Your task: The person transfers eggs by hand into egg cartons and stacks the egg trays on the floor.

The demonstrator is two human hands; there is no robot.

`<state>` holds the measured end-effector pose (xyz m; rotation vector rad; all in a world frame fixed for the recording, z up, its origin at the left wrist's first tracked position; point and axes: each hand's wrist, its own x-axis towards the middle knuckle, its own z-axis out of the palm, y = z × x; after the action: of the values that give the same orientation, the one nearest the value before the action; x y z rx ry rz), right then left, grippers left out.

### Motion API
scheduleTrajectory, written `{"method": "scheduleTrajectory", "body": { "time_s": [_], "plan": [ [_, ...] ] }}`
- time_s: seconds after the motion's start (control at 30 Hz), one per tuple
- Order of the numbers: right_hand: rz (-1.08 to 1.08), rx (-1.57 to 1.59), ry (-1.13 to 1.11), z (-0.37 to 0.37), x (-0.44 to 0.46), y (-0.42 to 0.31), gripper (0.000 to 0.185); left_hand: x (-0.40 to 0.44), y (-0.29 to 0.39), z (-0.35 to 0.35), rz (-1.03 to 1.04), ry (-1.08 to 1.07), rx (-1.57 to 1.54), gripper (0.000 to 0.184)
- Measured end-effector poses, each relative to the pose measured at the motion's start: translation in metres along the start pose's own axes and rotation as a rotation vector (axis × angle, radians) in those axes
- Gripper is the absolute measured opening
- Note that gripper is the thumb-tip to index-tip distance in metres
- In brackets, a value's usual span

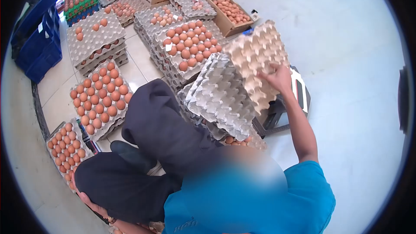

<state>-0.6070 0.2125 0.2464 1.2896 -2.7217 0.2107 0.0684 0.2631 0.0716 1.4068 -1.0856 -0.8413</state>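
A tan cardboard egg tray [253, 54] is tilted up at the right, with my right hand [277, 78] closed on its edge, thumb toward its bumpy face. Next to it, grey egg trays [223, 91] lean in a stack, with no eggs showing on the top one. Below them a few brown eggs [236, 140] peek out in another tray. My left hand [93, 203] is low at the left, beside my bent knee and close to a tray of brown eggs [67, 149]. The knee hides most of its fingers, so whether it touches that tray is unclear.
A full egg tray [102, 97] tops a stack left of my legs. Ahead stand tray stacks [190, 43] and wooden crates [229, 15] of eggs. Blue plastic crates [41, 45] stand at the far left. A black and white device [299, 91] sits behind the tan tray.
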Motion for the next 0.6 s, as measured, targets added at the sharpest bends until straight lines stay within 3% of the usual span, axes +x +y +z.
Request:
{"method": "scheduleTrajectory", "body": {
  "time_s": [0.1, 0.2, 0.27, 0.37, 0.47, 0.6],
  "plan": [
    [0.139, 0.037, 0.003, -0.018, -0.011, 0.019, 0.084, 0.001, 0.003, 0.001, -0.003, -0.011, 0.001, 0.066],
    [0.116, -0.036, 0.404, -0.035, 0.01, 0.063, 0.081, 0.004, 0.005, 0.004, -0.011, -0.032, -0.005, 0.065],
    [0.152, -0.079, 0.625, -0.067, 0.018, 0.058, 0.078, 0.005, 0.006, 0.006, -0.024, -0.037, -0.009, 0.065],
    [0.025, 0.002, 1.014, -0.097, 0.031, 0.055, 0.07, 0.002, 0.009, 0.007, -0.035, -0.033, -0.006, 0.065],
    [-0.248, 0.071, 1.156, -0.112, 0.037, 0.043, 0.063, 0.001, 0.009, 0.006, -0.053, -0.024, -0.011, 0.065],
    [-0.297, -0.171, 1.09, -0.105, 0.082, 0.055, 0.057, 0.0, 0.01, 0.008, -0.063, 0.001, -0.026, 0.065]
  ]
}}
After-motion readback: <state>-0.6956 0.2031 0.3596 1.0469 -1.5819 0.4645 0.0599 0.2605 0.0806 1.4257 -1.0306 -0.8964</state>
